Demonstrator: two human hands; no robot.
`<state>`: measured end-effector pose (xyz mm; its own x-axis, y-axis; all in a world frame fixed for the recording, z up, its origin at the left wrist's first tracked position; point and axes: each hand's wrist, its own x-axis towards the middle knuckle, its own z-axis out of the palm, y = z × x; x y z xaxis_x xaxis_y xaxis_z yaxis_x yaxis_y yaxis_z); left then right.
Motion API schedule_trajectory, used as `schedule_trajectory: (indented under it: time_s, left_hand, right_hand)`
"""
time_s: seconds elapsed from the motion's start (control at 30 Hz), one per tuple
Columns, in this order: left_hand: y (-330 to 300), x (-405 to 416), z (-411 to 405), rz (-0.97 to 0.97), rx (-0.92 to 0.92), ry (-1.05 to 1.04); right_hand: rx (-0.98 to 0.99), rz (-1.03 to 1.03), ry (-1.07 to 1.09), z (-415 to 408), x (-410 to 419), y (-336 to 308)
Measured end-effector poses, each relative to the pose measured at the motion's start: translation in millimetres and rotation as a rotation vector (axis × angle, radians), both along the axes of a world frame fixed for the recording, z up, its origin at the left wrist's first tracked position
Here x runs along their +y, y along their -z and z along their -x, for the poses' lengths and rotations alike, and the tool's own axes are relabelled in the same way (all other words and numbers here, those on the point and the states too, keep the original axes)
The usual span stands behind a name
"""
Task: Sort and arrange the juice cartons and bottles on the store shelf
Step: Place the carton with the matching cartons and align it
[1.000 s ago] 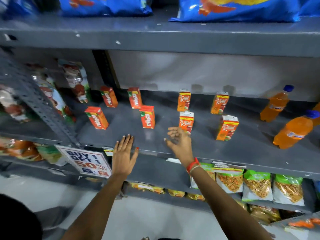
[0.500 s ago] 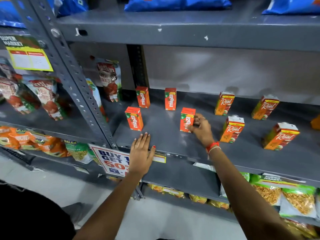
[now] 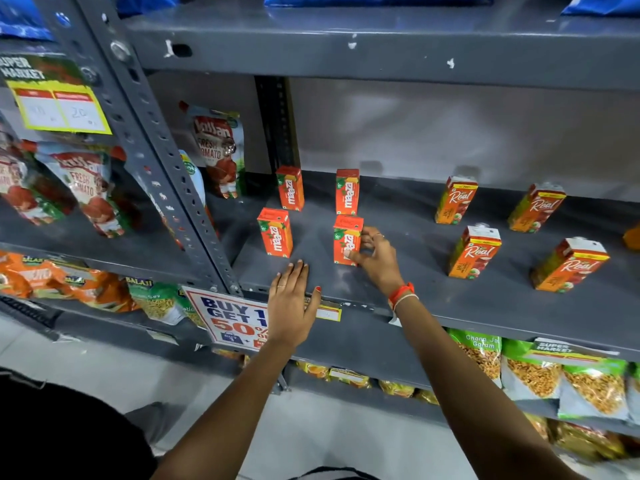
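Several small red Maaza cartons stand upright on the grey shelf: two at the back and two in front. My right hand grips the front right Maaza carton from its right side, thumb on its front face. My left hand lies flat, fingers spread, on the shelf's front edge just below the front left carton. Further right stand several orange Real cartons. An orange bottle edge shows at the far right.
A slotted steel upright divides this bay from the left one holding tomato sauce pouches. A "Buy 1 Get 1" sign hangs at the shelf front. Snack bags fill the lower shelf. Another shelf runs overhead.
The view has swung left, so the bottles have left the frame. My right hand reached from the shelf front to the front right Maaza carton and closed on it. The left hand stayed flat.
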<state>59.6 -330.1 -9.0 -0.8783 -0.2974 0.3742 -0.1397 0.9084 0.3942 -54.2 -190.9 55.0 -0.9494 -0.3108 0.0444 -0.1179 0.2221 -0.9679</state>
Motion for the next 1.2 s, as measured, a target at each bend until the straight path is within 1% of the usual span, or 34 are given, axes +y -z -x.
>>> schedule_trajectory:
  time_s: [0.07, 0.13, 0.2, 0.27, 0.3, 0.37, 0.4, 0.5, 0.57, 0.67, 0.7, 0.73, 0.83, 1.2]
  left_hand:
    - [-5.0, -0.6, 4.3, -0.023, 0.050, -0.035]
    - [-13.7, -1.1, 13.2, -0.118, 0.117, -0.103]
    - [-24.7, -0.8, 24.5, -0.325, 0.180, -0.138]
    - [-36.8, 5.3, 34.0, -0.529, 0.216, -0.088]
    - [-41.4, 9.7, 38.2, -0.541, 0.221, -0.029]
    - [-46.0, 21.1, 44.5, -0.485, 0.215, 0.082]
    - [-45.3, 26.7, 47.1, -0.497, 0.220, 0.103]
    - [-41.3, 40.2, 51.6, -0.650, 0.273, 0.032]
    - [-39.7, 45.1, 53.9, -0.823, 0.271, 0.017]
    - [-47.6, 44.8, 62.3, -1.224, 0.215, 0.021]
    - [-51.0, 43.1, 65.0, -1.326, 0.179, 0.021]
    - [-53.7, 41.2, 67.1, -1.381, 0.140, 0.023]
    - [-57.6, 39.2, 69.4, -1.364, 0.086, 0.034]
    - [-55.9, 39.5, 63.6, -1.331, 0.072, 0.088]
  right_hand:
    - [-0.009, 0.021, -0.011, -1.4, 1.1, -1.3]
    - [-0.064, 0.141, 0.020, -2.9, 2.8, -1.0]
    - [-0.169, 0.292, 0.109, -6.3, 5.1, -2.6]
    - [-0.232, 0.352, 0.168, -11.5, 7.5, -2.3]
    - [-0.244, 0.355, 0.174, -13.4, 7.8, 0.5]
    - [-0.253, 0.357, 0.177, -15.7, 7.0, 5.6]
    - [-0.252, 0.356, 0.175, -16.0, 5.5, 7.8]
    - [-0.244, 0.353, 0.172, -16.0, 0.1, 9.9]
    - [-0.240, 0.362, 0.150, -15.5, -2.8, 11.0]
    - [-0.244, 0.347, 0.139, -14.9, -6.5, 8.9]
    - [-0.246, 0.338, 0.139, -14.9, -7.9, 7.5]
    - [-0.245, 0.336, 0.139, -15.1, -9.0, 6.6]
    - [-0.232, 0.342, 0.143, -15.8, -11.0, 4.9]
    - [-0.213, 0.318, 0.162, -19.5, -10.1, -4.5]
